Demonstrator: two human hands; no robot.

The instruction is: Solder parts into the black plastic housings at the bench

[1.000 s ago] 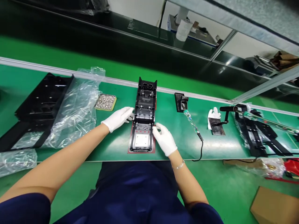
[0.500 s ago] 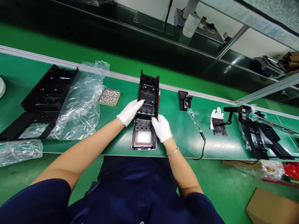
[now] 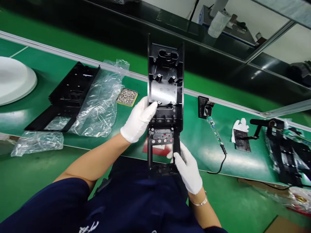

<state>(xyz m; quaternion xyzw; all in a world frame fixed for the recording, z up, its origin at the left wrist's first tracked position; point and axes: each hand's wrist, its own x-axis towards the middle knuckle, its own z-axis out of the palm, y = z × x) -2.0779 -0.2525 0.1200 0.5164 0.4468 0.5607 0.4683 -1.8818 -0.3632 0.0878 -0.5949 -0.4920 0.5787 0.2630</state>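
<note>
Black housing (image 3: 165,97) held up off desk (image 3: 194,142), upright, open side twd camera. L hand (image 3: 138,121) grip pinching housing's left edge at mid-height. R hand (image 3: 188,168) grip clamped on lower right corner. Red pad (image 3: 159,149) on desk behind it. Screw tray (image 3: 126,96), plastic bag (image 3: 102,97) to left; soldering iron (image 3: 215,134) to right.
</note>
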